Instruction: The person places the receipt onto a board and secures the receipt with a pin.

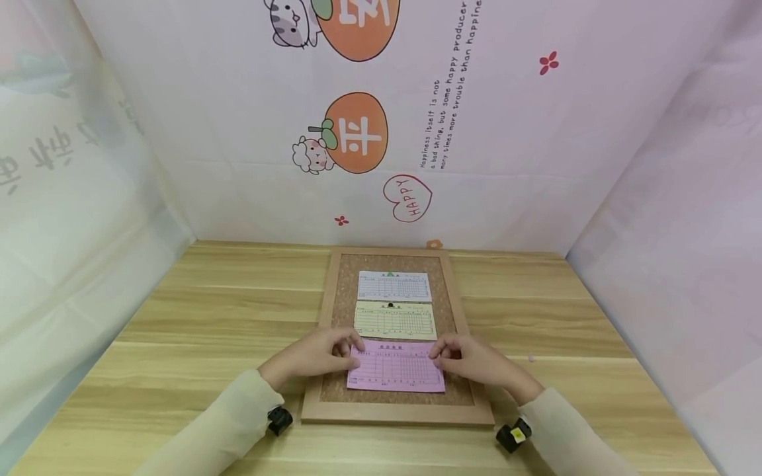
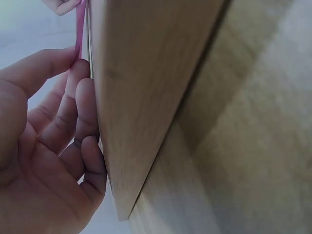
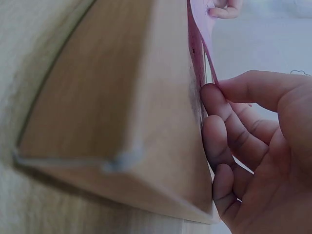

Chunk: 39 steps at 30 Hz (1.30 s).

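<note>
A pink printed form (image 1: 395,367) lies over the lower part of a wood-framed cork board (image 1: 333,390). My left hand (image 1: 318,352) pinches its left edge between thumb and index finger, as the left wrist view also shows. At the opposite edge my right hand (image 1: 473,360) pinches the paper the same way; in the right wrist view the form (image 3: 202,34) bows slightly off the board. Just above it is a yellow form (image 1: 395,322) with a black pin (image 1: 390,305) at its top. Higher still sits a white form (image 1: 394,289) with a green pin (image 1: 389,273).
The board lies flat on a wood-grain table (image 1: 238,317), near its middle. A tiny pinkish speck (image 1: 532,358) is on the table to the right. Printed white cloth (image 1: 488,132) hangs behind and at both sides. Each wrist carries a small black camera (image 1: 280,420).
</note>
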Each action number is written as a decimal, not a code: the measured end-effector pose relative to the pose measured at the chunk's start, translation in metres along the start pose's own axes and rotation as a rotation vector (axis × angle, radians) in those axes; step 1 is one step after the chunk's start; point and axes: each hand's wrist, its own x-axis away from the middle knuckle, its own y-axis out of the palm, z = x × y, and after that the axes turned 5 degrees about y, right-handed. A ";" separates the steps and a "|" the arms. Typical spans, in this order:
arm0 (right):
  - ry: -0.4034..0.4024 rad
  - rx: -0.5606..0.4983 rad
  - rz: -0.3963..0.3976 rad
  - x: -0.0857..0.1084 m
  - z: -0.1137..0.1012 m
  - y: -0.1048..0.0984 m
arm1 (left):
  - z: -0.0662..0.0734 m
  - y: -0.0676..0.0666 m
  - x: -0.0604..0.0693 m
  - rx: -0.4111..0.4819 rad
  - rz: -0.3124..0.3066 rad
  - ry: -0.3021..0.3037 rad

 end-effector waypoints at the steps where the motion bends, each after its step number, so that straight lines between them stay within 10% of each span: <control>1: 0.004 0.005 0.002 0.000 0.000 0.000 | 0.000 0.000 0.000 -0.007 -0.001 -0.001; 39: 0.018 0.058 0.012 -0.005 -0.001 0.005 | -0.002 -0.006 0.013 -0.219 -0.038 0.005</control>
